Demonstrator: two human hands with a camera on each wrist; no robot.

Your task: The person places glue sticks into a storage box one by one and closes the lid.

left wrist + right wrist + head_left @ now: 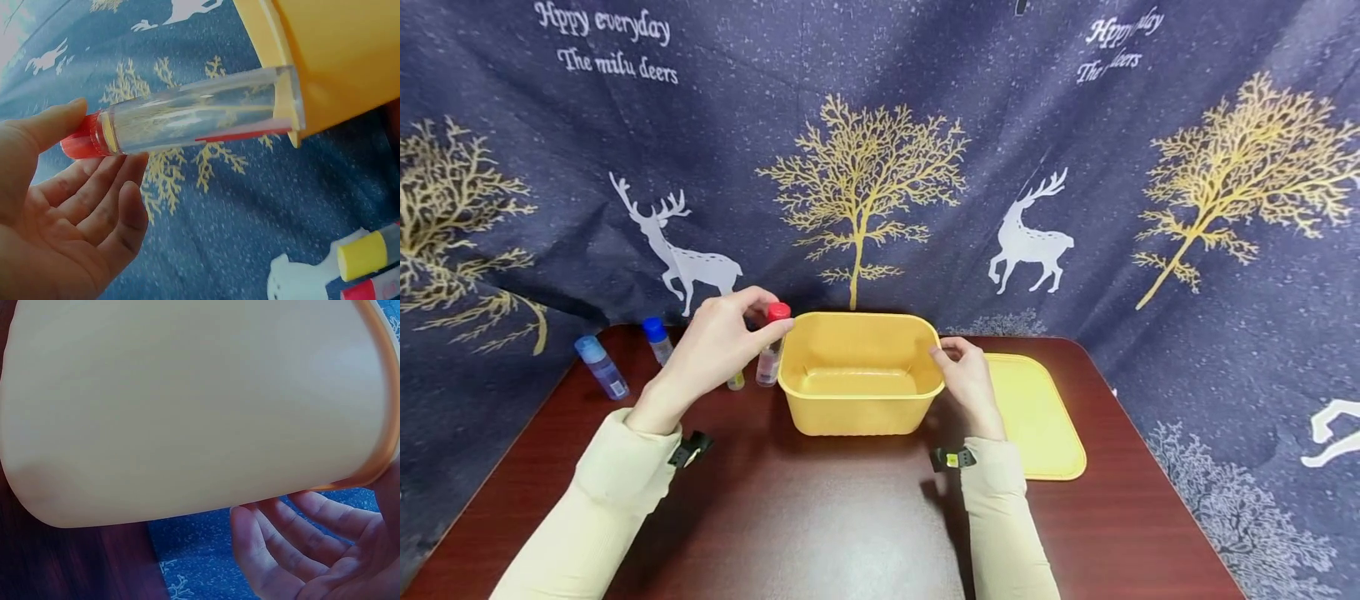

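My left hand (718, 337) pinches a clear bottle (194, 112) by its red cap (778, 311), between thumb and fingers. The bottle is just left of a yellow plastic bin (853, 414), and its far end overlaps the bin's rim in the left wrist view. My right hand (970, 379) grips the bin's right rim near the back corner. In the right wrist view its fingers (250, 540) are along the edge of the bin's pale outer wall (194, 412). The bin stands upright with its top uncovered, and its visible floor is bare.
A flat yellow lid (1037, 417) lies right of the bin. Left are a light-blue-capped bottle (601, 367) and a blue-capped bottle (657, 337). The left wrist view shows a yellow cap (362, 256) and another red cap (359, 292). A patterned cloth (880, 50) hangs behind the table.
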